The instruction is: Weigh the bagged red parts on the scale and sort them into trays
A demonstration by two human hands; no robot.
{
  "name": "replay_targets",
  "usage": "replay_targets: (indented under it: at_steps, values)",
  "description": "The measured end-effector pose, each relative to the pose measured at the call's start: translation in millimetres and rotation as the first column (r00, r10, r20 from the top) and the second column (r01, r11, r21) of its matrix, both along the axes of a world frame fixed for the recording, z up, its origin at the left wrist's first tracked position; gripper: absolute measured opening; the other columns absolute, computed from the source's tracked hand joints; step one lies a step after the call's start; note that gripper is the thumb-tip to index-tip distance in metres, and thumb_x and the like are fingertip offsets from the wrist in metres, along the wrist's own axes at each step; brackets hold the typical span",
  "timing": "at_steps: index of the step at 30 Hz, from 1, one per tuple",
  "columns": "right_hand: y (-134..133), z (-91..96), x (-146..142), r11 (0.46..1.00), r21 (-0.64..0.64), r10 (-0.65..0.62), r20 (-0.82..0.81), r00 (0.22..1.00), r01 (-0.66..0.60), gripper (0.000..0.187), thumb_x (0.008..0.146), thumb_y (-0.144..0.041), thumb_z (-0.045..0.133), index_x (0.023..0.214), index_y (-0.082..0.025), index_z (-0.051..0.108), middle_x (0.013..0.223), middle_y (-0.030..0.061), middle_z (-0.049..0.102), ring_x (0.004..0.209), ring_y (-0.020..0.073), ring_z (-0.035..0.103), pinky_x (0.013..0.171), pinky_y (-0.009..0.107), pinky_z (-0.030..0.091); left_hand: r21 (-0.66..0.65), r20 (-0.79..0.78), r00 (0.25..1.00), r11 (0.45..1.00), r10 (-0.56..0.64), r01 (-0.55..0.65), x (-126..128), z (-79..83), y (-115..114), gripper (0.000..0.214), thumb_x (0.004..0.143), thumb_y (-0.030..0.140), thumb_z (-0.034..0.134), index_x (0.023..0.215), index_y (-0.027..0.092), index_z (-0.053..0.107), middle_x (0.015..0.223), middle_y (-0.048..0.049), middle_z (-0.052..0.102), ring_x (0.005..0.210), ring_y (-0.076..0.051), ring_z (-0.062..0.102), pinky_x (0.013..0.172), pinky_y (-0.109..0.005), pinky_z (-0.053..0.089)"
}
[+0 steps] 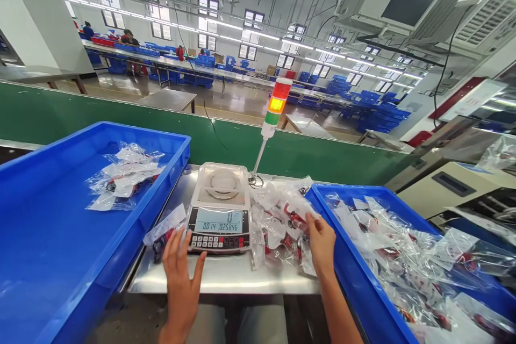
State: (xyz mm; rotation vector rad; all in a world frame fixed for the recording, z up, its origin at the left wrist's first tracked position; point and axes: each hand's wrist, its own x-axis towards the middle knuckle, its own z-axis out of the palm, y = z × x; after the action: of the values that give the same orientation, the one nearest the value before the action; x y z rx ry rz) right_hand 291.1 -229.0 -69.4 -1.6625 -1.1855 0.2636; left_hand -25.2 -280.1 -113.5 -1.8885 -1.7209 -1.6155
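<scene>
The left hand [181,285] was open with spread fingers, just beside a small plastic bag [166,230] near the digital scale [220,209]. The right hand [320,242] lay narrow on a pile of clear bags [278,226] on the steel table [226,279], but I could not tell if it gripped. The bags seemed light, soft and slippery, best taken by their film edge.

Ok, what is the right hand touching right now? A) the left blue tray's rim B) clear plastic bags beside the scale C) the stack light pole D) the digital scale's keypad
B: the right hand has its fingertips on the clear plastic bags heaped on the steel table right of the digital scale.
</scene>
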Motion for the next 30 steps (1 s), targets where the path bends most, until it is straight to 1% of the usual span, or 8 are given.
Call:
replay_targets:
  at_steps: [3, 5, 8, 10, 12, 18, 23, 30]
  values:
    - [26.6, 50.6, -31.2, 0.968, 0.247, 0.072, -0.065, 0.995, -0.054, 0.051, 0.097, -0.055, 0.051, 0.120, -0.013, 0.071, 0.108, 0.0137, 0.076, 0.094, 0.0300, 0.072, 0.081, 0.041, 0.058, 0.008, 0.002, 0.995, 0.995, -0.098, 0.098, 38.3, 11.0, 1.7, 0.056, 0.101, 0.022, 0.051, 0.154, 0.032, 0.034, 0.149, -0.0078, 0.050, 0.147, -0.023, 0.036, 0.118, -0.043, 0.037]
    - [52.8, 79.2, -61.6, 0.883, 0.363, 0.272, 0.118, 0.955, -0.296, 0.037, 0.099, -0.042, 0.051, 0.122, -0.022, 0.071, 0.120, 0.0092, 0.073, 0.111, 0.0270, 0.068, 0.097, 0.042, 0.053, 0.029, -0.044, 0.980, 0.980, -0.195, 0.196, 63.0, 17.2, 1.7, 0.054, 0.101, 0.017, 0.048, 0.152, 0.031, 0.037, 0.147, -0.0066, 0.054, 0.146, -0.020, 0.038, 0.114, -0.038, 0.043]
    - [86.7, 91.7, -91.3, 0.736, 0.170, 0.552, 0.409, 0.726, -0.655, 0.035, 0.094, -0.019, 0.046, 0.116, -0.027, 0.073, 0.131, 0.0049, 0.069, 0.131, 0.0247, 0.055, 0.114, 0.047, 0.041, 0.025, -0.108, 0.942, 0.946, -0.318, 0.322, 87.5, 21.9, -4.9, 0.047, 0.102, 0.014, 0.043, 0.148, 0.027, 0.043, 0.144, -0.0063, 0.057, 0.148, -0.018, 0.036, 0.112, -0.034, 0.046]
    - [93.3, 77.9, -92.3, 0.737, 0.018, 0.590, 0.470, 0.656, -0.676, 0.044, 0.089, -0.010, 0.043, 0.117, -0.027, 0.072, 0.138, 0.0038, 0.065, 0.136, 0.0236, 0.050, 0.115, 0.048, 0.039, -0.016, -0.114, 0.927, 0.934, -0.357, 0.358, 92.9, 20.5, -12.2, 0.046, 0.102, 0.013, 0.040, 0.146, 0.024, 0.044, 0.145, -0.0060, 0.057, 0.149, -0.016, 0.034, 0.112, -0.032, 0.047]
    - [82.8, 53.0, -81.3, 0.802, -0.020, 0.530, 0.484, 0.696, -0.597, 0.046, 0.089, -0.009, 0.039, 0.121, -0.025, 0.069, 0.137, 0.0060, 0.064, 0.132, 0.0240, 0.053, 0.112, 0.048, 0.042, -0.052, -0.082, 0.928, 0.932, -0.363, 0.359, 91.8, 16.1, -18.8, 0.043, 0.102, 0.011, 0.039, 0.141, 0.024, 0.049, 0.143, -0.0056, 0.059, 0.147, -0.017, 0.038, 0.110, -0.032, 0.049]
    - [-1.7, -34.4, -47.5, 0.888, -0.061, 0.428, 0.467, 0.774, -0.455, 0.027, 0.098, -0.026, 0.045, 0.108, -0.019, 0.069, 0.104, 0.0122, 0.073, 0.100, 0.0310, 0.065, 0.089, 0.051, 0.054, -0.042, 0.112, 0.938, 0.941, -0.329, 0.336, 81.4, 3.4, -20.1, 0.023, 0.100, 0.009, 0.043, 0.102, 0.023, 0.061, 0.124, -0.0058, 0.066, 0.130, -0.017, 0.055, 0.105, -0.033, 0.054]
    - [-32.7, -92.0, -38.4, 0.914, -0.090, 0.382, 0.518, 0.766, -0.395, 0.037, 0.100, -0.041, 0.048, 0.126, -0.022, 0.066, 0.131, 0.0111, 0.067, 0.125, 0.0337, 0.058, 0.103, 0.055, 0.047, -0.102, 0.112, 0.912, 0.908, -0.395, 0.406, 86.5, 1.1, -19.5, 0.020, 0.099, 0.009, 0.045, 0.104, 0.022, 0.060, 0.120, -0.0067, 0.066, 0.127, -0.019, 0.058, 0.104, -0.036, 0.056]
    - [-21.1, -87.3, -17.8, 0.953, -0.025, 0.299, 0.261, 0.918, -0.303, 0.055, 0.098, -0.064, 0.042, 0.094, -0.020, 0.076, 0.109, 0.0121, 0.077, 0.108, 0.0322, 0.068, 0.099, 0.049, 0.049, -0.109, 0.121, 0.877, 0.871, -0.466, 0.478, 108.2, -7.8, -27.6, 0.022, 0.099, 0.009, 0.042, 0.107, 0.021, 0.058, 0.112, -0.0080, 0.067, 0.115, -0.020, 0.063, 0.095, -0.035, 0.058]
